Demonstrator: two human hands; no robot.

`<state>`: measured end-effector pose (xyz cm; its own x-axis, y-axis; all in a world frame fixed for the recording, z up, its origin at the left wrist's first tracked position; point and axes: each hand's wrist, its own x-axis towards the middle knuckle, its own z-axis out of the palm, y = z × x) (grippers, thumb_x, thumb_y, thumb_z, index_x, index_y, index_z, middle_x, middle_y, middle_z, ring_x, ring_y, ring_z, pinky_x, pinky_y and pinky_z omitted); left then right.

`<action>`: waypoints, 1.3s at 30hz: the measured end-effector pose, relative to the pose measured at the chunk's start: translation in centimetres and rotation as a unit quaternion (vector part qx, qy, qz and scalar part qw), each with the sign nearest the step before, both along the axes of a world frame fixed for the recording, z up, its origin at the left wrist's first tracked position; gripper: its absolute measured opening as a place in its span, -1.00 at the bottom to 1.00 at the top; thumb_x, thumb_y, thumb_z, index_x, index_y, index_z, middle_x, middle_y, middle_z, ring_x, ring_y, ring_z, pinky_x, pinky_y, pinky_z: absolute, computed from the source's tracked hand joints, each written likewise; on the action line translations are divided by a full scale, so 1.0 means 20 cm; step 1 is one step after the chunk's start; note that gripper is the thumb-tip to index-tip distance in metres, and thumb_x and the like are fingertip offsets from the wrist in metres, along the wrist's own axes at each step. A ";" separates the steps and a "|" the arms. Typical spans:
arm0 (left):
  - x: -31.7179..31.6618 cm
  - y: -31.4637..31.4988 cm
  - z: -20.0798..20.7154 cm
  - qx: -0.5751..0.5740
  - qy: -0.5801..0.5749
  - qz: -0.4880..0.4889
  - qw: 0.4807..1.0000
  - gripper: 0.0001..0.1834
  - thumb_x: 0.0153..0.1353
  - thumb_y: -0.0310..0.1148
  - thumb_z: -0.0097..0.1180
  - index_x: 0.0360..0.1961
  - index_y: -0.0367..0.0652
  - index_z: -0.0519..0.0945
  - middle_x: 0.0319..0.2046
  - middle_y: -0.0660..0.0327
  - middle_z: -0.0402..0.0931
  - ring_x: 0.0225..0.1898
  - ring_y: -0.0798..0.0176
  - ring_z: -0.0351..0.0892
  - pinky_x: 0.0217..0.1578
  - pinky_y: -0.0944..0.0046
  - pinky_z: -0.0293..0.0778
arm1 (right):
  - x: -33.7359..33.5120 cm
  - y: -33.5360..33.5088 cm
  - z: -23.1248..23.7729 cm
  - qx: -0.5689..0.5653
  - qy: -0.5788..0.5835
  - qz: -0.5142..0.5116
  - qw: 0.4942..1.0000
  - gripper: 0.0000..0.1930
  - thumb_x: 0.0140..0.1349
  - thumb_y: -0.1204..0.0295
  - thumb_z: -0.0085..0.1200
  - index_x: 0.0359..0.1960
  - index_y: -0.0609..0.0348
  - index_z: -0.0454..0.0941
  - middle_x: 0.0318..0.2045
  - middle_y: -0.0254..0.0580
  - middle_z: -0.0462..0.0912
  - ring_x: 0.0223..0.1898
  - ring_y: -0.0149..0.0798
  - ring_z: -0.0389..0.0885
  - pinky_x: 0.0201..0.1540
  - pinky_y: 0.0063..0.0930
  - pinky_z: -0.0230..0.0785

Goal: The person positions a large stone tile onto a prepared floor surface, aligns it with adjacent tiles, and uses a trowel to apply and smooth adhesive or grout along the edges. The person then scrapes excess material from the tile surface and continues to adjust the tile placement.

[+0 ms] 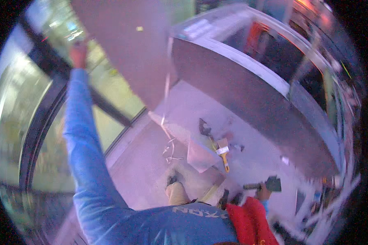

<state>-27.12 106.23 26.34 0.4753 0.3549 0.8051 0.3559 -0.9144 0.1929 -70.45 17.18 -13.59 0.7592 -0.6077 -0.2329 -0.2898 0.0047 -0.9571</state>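
My left arm in its blue sleeve is stretched up and forward. My left hand (78,53) is raised beside the edge of a tall brownish panel (126,49), in front of the glass. Its fingers are smeared, and I cannot make out whether the bright patch above them is something held. Low on the right, my right hand (264,192) is closed around a dark scraper (274,183) with a broad, flat end. A red cloth or sleeve (251,220) lies next to that hand. Ahead on the floor is a flat brush (223,154) with a yellow handle.
A dark-framed window (45,118) runs along the left. A long counter (241,85) with a pale top curves across the right. On the pale floor are a dark tool-like piece (204,127), a folded sheet (201,156) and a thin pale strip (166,94) hanging down.
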 end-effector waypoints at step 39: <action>-1.99 0.09 -1.37 -0.348 0.233 -0.305 0.855 -0.51 0.34 -0.36 -0.21 0.27 -0.23 0.36 0.10 0.01 0.50 0.05 0.09 0.49 0.07 0.12 0.44 | 0.48 1.62 0.47 -0.272 0.105 0.158 0.943 -0.43 0.00 0.15 0.28 0.01 0.22 0.47 -0.13 0.06 0.62 -0.13 0.00 0.60 -0.03 -0.13 0.47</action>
